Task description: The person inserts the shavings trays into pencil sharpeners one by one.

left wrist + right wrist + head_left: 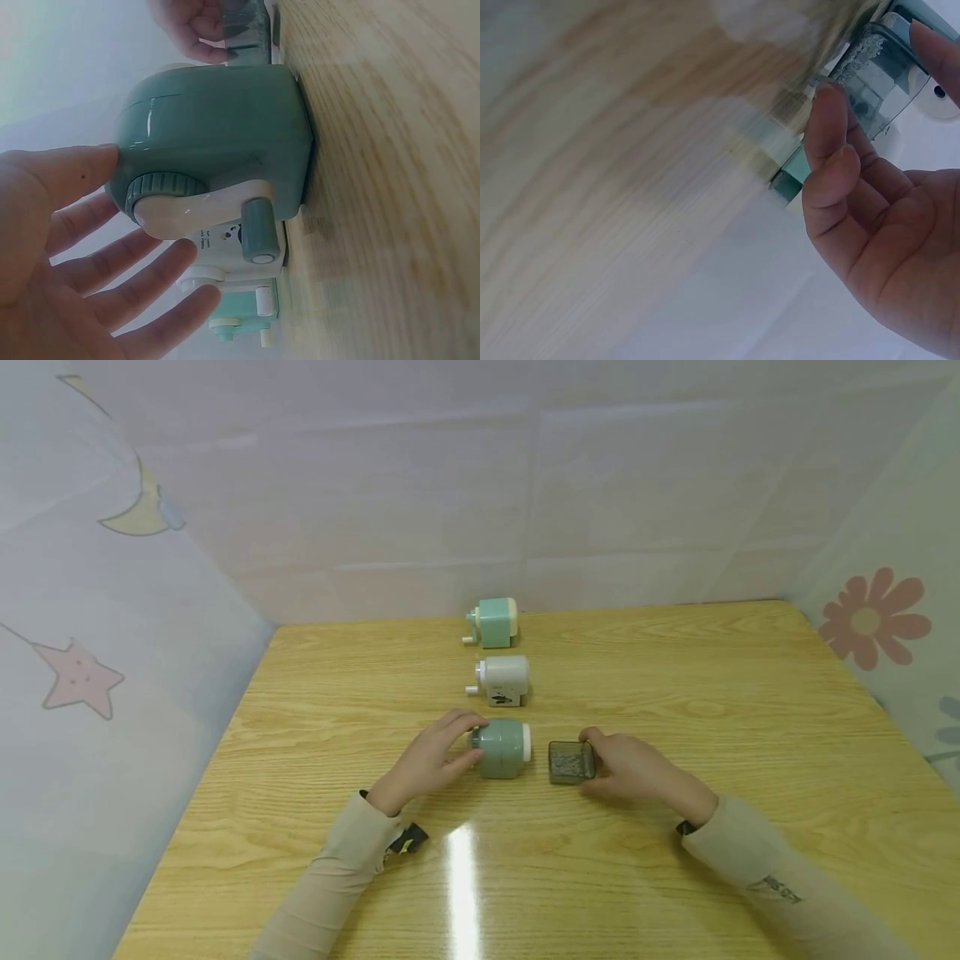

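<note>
Your left hand [429,762] is cupping the green sharpener [503,748] at mid-table, fingers spread. Your right hand [636,767] is pinching the smoky shavings drawer [572,762] just beside it. The left wrist view is showing the sharpener's crank [259,231].

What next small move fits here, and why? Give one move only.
Probably lift the shavings drawer clear of the table. The right hand pinches it beside the green pencil sharpener, already separated, while the left hand rests against the sharpener's crank end, steadying it.
</note>
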Motion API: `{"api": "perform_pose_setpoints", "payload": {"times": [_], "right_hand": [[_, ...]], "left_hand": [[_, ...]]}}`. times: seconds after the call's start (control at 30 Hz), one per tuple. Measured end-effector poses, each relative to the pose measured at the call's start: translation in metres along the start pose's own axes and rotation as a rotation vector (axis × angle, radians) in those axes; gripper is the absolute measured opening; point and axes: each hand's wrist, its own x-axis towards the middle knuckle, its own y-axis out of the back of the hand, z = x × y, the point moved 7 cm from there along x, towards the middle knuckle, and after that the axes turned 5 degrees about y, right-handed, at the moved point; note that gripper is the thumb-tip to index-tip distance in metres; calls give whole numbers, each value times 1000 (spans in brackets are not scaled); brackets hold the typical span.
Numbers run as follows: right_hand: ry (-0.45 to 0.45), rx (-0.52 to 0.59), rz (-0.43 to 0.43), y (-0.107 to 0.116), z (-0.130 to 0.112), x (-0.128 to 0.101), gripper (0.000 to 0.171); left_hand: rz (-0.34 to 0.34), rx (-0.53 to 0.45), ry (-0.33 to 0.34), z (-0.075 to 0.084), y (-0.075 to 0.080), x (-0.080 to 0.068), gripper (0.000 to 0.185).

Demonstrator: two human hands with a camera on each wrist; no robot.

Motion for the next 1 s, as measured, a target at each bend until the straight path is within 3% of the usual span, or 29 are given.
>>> {"api": "perform_pose_setpoints", "payload": {"times": [1.0], "right_hand": [[35,1,-20,-8,-15,16,63]], "left_hand": [[-11,-6,3,-1,-1,0,38]]}}
